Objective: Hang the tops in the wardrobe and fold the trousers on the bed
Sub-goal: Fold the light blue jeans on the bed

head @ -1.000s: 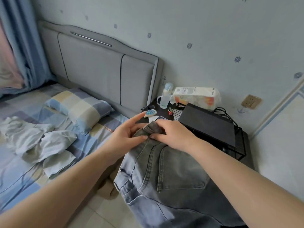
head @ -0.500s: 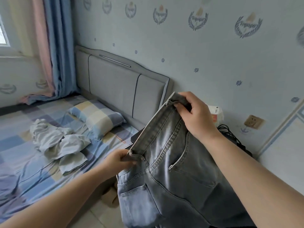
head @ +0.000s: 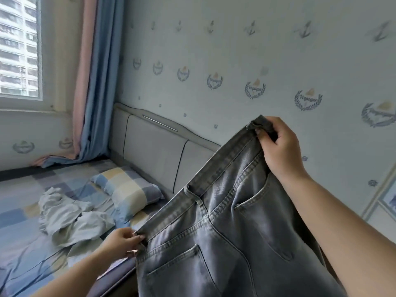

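Jeans (head: 225, 221) taut between both hands (head: 280, 146)

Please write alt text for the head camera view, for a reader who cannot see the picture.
Two hands hold grey jeans up by the waistband, back pockets facing the camera: the right hand grips the higher end, the left hand pinches the lower end. Behind lie a checked bed with a pillow and crumpled pale clothes.
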